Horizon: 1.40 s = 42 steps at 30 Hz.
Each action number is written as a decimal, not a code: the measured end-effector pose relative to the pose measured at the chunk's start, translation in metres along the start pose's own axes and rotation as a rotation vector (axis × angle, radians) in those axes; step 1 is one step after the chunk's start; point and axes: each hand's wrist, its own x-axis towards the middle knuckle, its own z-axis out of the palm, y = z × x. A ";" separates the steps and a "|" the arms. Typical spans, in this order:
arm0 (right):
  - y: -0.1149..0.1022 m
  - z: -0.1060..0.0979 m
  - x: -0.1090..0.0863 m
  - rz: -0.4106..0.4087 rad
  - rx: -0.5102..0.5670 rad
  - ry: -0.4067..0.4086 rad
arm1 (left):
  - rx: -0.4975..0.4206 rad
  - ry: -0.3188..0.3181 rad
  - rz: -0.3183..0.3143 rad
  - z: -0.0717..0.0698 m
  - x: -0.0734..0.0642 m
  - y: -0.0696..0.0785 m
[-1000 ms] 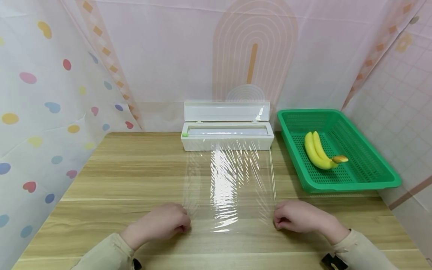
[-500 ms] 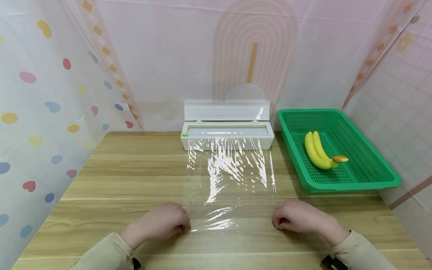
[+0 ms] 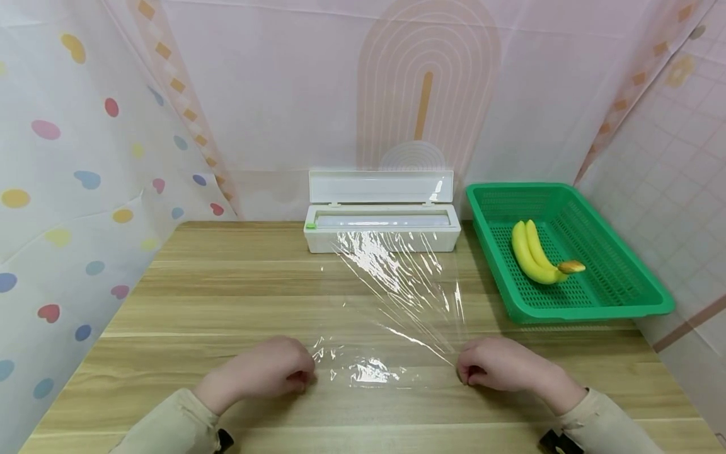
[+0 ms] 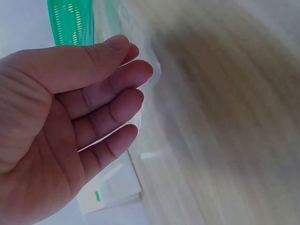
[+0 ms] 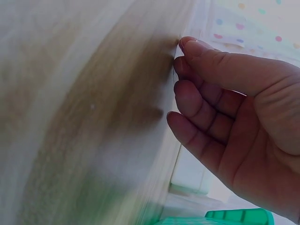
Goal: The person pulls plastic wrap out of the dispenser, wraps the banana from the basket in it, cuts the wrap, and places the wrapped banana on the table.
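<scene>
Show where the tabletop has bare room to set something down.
Bare tabletop: a broad patch bordered by the dotted curtain, clear film and left grip; a strip at the front between left sleeve and right sleeve. Crowded: the middle, where film spans from the white dispenser towards left and right grip, and the narrow gap between dispenser and green basket.

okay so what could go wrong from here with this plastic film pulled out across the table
The plastic film has creases slanting toward the right hand, so it may be under uneven tension and could tear or cut crooked.

Both the right hand and the left hand are at its near end, away from the white dispenser, so a hard tug might drag that forward.

The film is thin and wrinkled; a loose corner could fold and stick to itself.
</scene>
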 end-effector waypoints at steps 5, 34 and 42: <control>0.000 0.001 0.000 0.000 0.002 0.004 | -0.018 0.029 -0.038 -0.005 0.001 -0.005; -0.002 -0.015 -0.010 0.036 0.029 0.114 | 0.217 0.049 -0.180 0.015 0.015 -0.017; 0.007 -0.030 -0.006 0.072 0.056 0.185 | 0.226 0.056 -0.171 0.019 0.016 -0.019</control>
